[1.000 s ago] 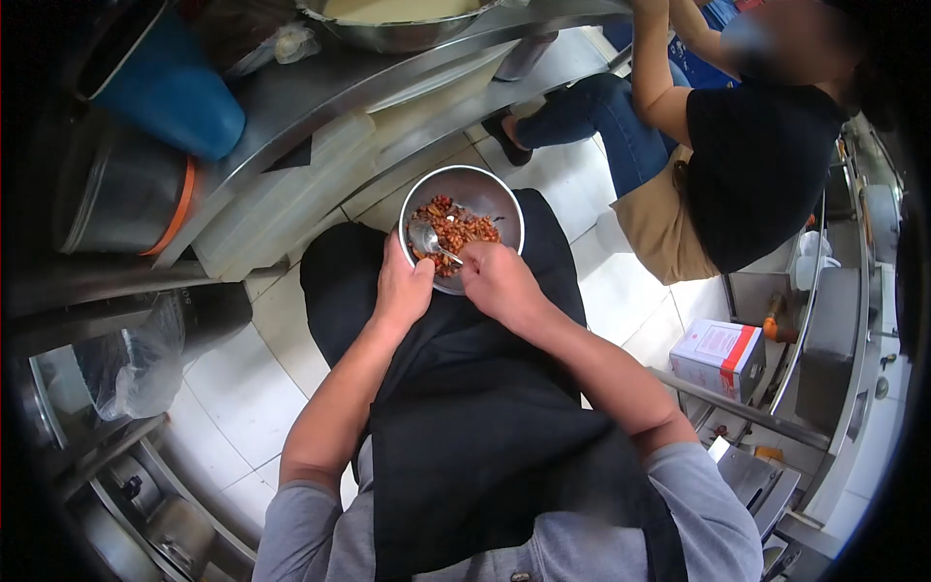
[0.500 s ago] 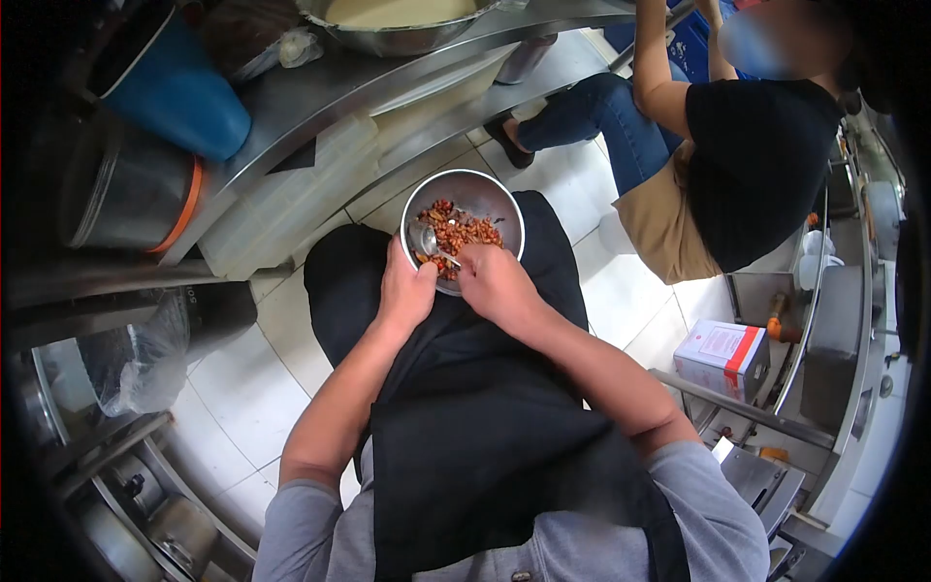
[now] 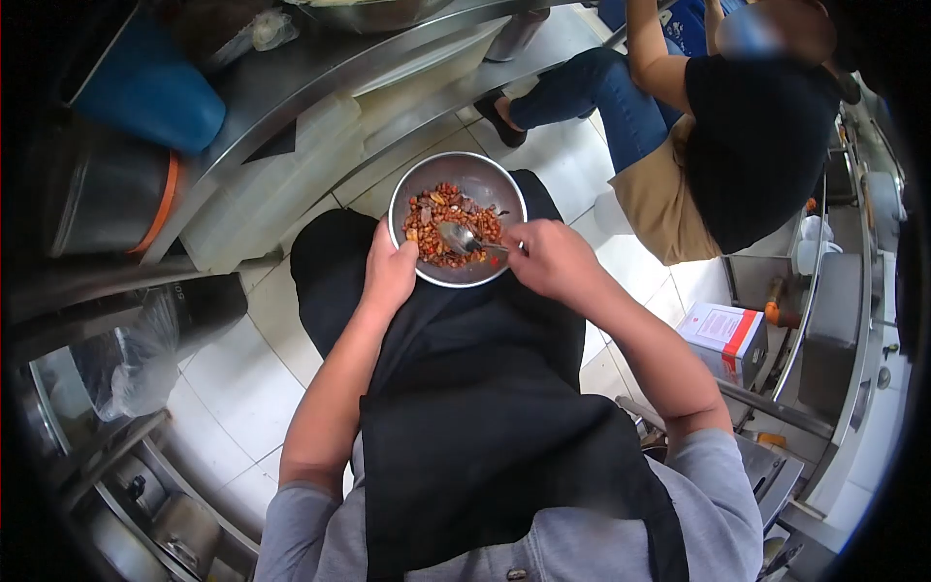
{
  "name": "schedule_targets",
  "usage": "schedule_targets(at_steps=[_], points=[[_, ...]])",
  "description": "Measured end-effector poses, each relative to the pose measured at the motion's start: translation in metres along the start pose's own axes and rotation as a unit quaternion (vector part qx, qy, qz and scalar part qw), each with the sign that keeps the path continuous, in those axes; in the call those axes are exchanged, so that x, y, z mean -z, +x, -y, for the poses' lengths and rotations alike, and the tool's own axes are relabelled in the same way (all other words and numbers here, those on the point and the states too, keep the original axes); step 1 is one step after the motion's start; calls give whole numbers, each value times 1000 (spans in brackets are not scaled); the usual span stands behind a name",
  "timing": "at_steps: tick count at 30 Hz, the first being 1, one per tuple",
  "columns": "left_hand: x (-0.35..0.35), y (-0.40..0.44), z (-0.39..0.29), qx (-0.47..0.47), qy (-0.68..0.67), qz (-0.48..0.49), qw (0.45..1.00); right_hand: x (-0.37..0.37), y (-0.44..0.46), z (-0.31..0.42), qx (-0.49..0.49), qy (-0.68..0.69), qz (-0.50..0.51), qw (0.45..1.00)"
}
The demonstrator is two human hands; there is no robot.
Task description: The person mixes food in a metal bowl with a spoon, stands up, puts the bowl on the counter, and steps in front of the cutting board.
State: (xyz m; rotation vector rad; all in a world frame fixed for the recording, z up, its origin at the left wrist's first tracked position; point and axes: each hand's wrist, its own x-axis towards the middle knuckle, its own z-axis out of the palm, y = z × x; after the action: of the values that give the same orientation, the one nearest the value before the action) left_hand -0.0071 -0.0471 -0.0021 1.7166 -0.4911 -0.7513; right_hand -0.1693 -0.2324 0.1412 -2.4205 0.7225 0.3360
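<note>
A round metal bowl (image 3: 407, 184) rests over my lap, tilted a little. Inside it lies a loose mix of reddish-brown peanut-like pieces (image 3: 441, 209) with red bits and some darker flakes. My left hand (image 3: 389, 267) grips the bowl's left rim, the thumb over the edge. Held by its handle in my right hand (image 3: 553, 254) is a metal spoon (image 3: 458, 236), its bowl end down in the mix. The right hand is at the bowl's right rim, its fingers closed round the handle.
A steel counter (image 3: 320, 87) runs along the upper left with a blue container (image 3: 155, 92) and a dark orange-rimmed tub (image 3: 116, 199). Another person (image 3: 756, 155) sits at the upper right. A box-shaped tin (image 3: 722, 335) stands at the right, near shelving.
My right hand has moved to the right with the spoon, from the bowl's near side to its right rim. The spoon's end has shifted from the left wall to the middle of the mix.
</note>
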Motion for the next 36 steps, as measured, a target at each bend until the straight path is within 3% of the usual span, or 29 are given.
schedule_targets(at_steps=[4,8,33,36], points=[[-3,5,4,-3,-1,-9,1000,-13,-14,-4,29,-79,43,996],[-4,3,3,-14,-20,-2,1000,-25,-4,-19,51,-129,-14,990],[-5,0,0,-25,-31,-14,999,-26,-14,0,84,-163,-5,983],[-5,0,-1,-54,-46,-3,997,-27,-14,-1,103,-160,-46,981]])
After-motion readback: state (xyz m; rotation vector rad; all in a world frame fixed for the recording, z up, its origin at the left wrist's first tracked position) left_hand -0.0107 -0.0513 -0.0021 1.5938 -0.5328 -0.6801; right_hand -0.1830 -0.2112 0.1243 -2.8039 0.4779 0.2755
